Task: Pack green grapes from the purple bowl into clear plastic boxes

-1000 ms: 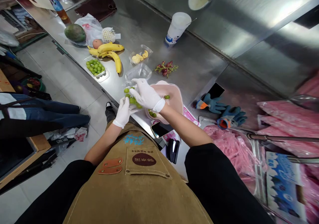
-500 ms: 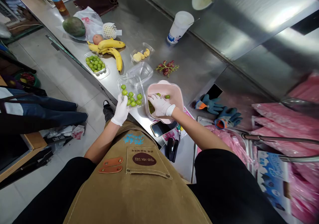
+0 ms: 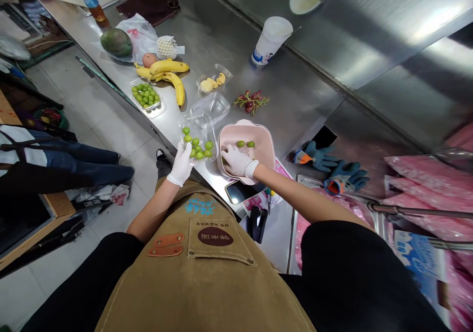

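Since a second ago, the right hand (image 3: 238, 162) has moved from over the clear tray (image 3: 204, 131) into the pink basket (image 3: 269, 147). Going left to right on my feed, I see a filled punnet of green grapes (image 3: 146, 96) near the edge of the metal counter (image 3: 306, 95), with bananas (image 3: 169, 66) just beside it. Next I have the left hand (image 3: 181, 165), white-gloved, pinching the near left edge of the clear tray, where loose green grapes (image 3: 199, 155) lie spread out. In the pink basket the right hand's fingers are bent downward; whether they grip anything I cannot tell. Two more grapes (image 3: 241, 144) lie beyond them. Farther right I make out blue work gloves (image 3: 317, 157) on the metal counter.
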The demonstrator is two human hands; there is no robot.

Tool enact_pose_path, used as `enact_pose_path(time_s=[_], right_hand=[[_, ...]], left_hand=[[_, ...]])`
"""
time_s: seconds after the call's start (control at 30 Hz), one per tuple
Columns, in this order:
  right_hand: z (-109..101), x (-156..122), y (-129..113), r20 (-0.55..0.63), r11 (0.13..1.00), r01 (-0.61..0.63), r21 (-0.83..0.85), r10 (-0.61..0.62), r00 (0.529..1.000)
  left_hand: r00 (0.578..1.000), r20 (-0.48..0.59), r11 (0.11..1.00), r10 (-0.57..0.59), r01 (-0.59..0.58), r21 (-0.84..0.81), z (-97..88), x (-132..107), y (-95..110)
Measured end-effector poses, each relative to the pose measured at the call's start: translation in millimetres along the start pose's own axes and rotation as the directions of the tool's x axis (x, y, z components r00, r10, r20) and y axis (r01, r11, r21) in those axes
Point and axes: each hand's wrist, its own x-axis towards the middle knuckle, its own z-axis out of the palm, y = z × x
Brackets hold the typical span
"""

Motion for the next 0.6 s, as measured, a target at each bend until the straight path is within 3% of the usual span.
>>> enact_pose_path(time_s=[0.13, 0.3, 0.6], right_hand=[[2.9, -9.8, 7.4, 0.027, 1.0, 0.007, 0.021, -0.007, 1.0], [8.8, -11.8, 16.8, 0.013, 0.982, 0.027, 0.186, -0.03, 0.999], [2.3, -12.7, 19.5, -0.04, 0.877, -0.073, 0.475, 0.105, 0.994]], left_hand=[[0.999, 0.025, 1.0, 0.024, -0.024, 0.003, -4.7, 1.2, -3.8], [0.998, 0.034, 0.999, 0.045, -0.045, -0.006, -11.8, 5.9, -7.5], [0.999, 0.02, 0.999, 0.038, -0.037, -0.029, -21.5, 4.1, -11.0]])
